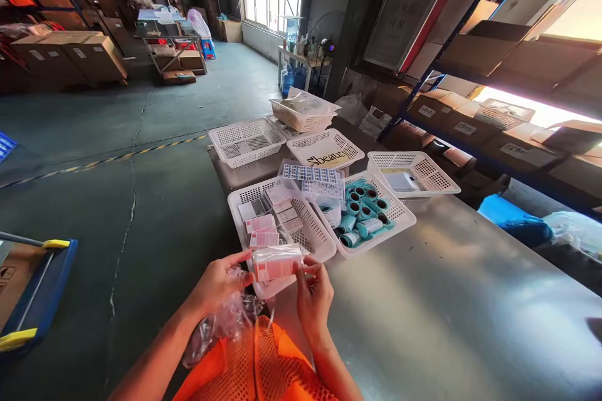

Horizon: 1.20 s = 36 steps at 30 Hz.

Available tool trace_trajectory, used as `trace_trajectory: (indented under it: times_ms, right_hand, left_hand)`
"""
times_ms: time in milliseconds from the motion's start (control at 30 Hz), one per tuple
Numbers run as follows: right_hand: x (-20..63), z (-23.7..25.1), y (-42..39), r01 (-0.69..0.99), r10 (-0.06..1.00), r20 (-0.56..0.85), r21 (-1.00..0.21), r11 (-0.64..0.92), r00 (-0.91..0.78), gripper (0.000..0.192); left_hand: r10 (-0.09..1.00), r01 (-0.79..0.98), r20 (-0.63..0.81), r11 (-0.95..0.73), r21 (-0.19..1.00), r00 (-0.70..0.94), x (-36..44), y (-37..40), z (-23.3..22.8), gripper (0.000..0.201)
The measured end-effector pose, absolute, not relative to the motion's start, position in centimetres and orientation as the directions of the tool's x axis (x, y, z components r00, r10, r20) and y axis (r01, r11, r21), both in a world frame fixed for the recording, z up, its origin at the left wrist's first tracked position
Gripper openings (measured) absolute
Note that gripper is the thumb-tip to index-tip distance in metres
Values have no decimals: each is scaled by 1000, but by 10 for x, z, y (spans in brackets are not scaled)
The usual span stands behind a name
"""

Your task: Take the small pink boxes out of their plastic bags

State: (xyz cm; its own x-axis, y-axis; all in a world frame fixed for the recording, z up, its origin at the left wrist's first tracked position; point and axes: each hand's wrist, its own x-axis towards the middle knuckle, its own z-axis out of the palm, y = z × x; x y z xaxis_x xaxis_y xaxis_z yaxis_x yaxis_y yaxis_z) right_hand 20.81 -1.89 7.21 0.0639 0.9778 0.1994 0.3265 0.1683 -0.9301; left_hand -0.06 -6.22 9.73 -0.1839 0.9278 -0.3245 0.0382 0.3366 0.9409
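Observation:
My left hand (217,282) and my right hand (314,291) together hold a small pink-and-white box (277,262) wrapped in clear film, one hand at each end. Crumpled clear plastic bags (221,322) hang below my left hand, pinned against its palm. Just beyond the box stands a white perforated basket (313,235) with several similar small boxes. An orange mesh basket (256,363) lies under my forearms at the table's near edge.
On the grey metal table (446,301) stand more white baskets: one with teal rolls (364,213), one with a "beauty" label (325,149), others behind. Shelving with cartons (493,75) lines the right. A blue cart (28,288) stands on the floor at left.

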Motion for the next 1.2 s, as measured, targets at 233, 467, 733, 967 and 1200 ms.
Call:
trace_trajectory:
  times_ms: [233,467,733,967,1200]
  right_hand:
    - [205,73,-15,390,935,354,-866,313,35,21]
    - [224,64,-11,107,993,113,-988,110,28,22]
    - [247,30,3,-300,948,-292,-900,-317,-127,60]
    - [237,34,16,-324,936,-232,-893,-313,-263,58]
    - [219,55,44,-155,894,-94,-972,-178,-438,48]
  left_hand:
    - [831,253,-35,208,945,-555,33,-50,91,42]
    - [855,305,40,140,942,-517,39,-41,76,40]
    - [953,235,-45,119,965,-299,57,-27,70,37]
    - [850,124,-114,204,971,-514,51,-40,62,33]
    - [815,-167,-216,148,975,-538,17,-43,58,53]
